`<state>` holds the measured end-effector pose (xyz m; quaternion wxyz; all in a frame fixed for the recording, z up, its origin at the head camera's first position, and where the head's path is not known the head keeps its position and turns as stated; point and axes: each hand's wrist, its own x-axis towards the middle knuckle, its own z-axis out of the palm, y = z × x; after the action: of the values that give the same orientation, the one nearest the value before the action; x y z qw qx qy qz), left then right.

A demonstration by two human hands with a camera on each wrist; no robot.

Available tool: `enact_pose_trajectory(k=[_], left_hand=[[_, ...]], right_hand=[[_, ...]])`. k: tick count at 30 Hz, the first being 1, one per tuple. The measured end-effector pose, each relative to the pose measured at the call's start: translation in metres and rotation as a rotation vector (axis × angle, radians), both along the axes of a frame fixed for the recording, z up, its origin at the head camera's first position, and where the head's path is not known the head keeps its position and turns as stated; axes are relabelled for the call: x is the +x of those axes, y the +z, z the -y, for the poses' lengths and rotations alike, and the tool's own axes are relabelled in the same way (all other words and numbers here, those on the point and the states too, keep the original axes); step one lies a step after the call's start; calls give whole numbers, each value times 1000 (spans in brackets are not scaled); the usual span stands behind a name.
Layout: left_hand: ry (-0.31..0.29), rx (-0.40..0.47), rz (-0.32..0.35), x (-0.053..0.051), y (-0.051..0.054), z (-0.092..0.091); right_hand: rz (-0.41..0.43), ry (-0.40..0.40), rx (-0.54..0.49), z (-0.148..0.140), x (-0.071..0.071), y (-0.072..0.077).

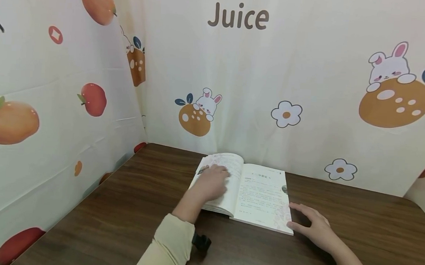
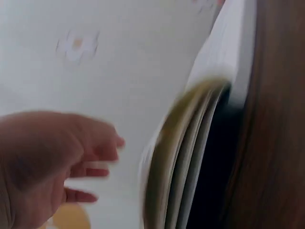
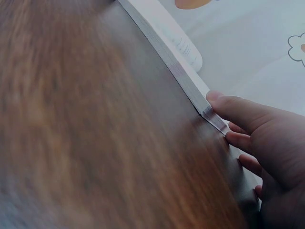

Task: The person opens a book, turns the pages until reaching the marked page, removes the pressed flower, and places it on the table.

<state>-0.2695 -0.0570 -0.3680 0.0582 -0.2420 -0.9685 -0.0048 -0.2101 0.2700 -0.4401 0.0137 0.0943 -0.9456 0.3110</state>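
Note:
An open book (image 1: 261,198) with printed pages lies on the table, its left pages (image 1: 233,177) arching up toward the spine. Over the left page is my left hand (image 1: 212,183), blurred. In the left wrist view that hand (image 2: 57,162) appears above the book's curved pages (image 2: 181,157), fingers loosely bent and a gap between them and the paper. At the lower right corner of the book, my right hand (image 1: 315,227) holds the edge. The right wrist view shows its thumb (image 3: 238,109) on top of the page edge and a finger against the side below.
The brown wooden table (image 1: 124,192) extends around the book. Behind it hangs a pale curtain (image 1: 250,90) printed with fruit, rabbits and flowers, and another printed sheet (image 1: 65,70) stands at the left. A black strap mount (image 1: 202,242) sits by the left sleeve.

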Motion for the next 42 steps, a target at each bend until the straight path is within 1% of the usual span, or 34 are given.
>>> enact_pose_trajectory(k=[1, 2, 3, 4, 5, 7, 9, 11, 16, 21, 26, 29, 34, 37, 42], left_hand=[[-55, -5, -9, 4, 1, -8], [-91, -17, -5, 7, 0, -15], [-111, -31, 13, 11, 0, -21], [-116, -46, 37, 14, -1, -26], [-109, -60, 58, 16, -3, -29], [-74, -92, 87, 18, -7, -33], [-35, -110, 101, 18, -11, -35], [-5, -108, 116, 16, -15, -34], [20, -80, 164, 12, -22, -35], [57, -68, 200, 14, -23, -38], [67, -79, 182, 17, -24, -42], [65, -79, 169, 17, -25, -44], [76, -70, 166, 17, -28, -49], [82, -96, 154, 20, -30, -53], [88, -133, 161, 30, -31, -59]], right_hand=[[0, 0, 0, 0, 0, 0], [2, 0, 0, 0, 0, 0], [1, 0, 1, 0, 0, 0], [-1, 0, 1, 0, 0, 0], [-1, -1, 2, 0, 0, 0], [-5, 0, 2, 0, 0, 0], [-5, 0, 2, 0, 0, 0], [-3, 1, 1, 0, 0, 1], [4, -4, 5, 0, 0, 1], [7, -8, 8, 0, 0, 0], [4, -5, 5, 1, 0, -1], [1, -3, 4, 0, 1, -1], [6, -4, 4, 0, 1, 0], [7, -3, 2, 0, 1, 0], [4, 5, -8, 1, 2, 1]])
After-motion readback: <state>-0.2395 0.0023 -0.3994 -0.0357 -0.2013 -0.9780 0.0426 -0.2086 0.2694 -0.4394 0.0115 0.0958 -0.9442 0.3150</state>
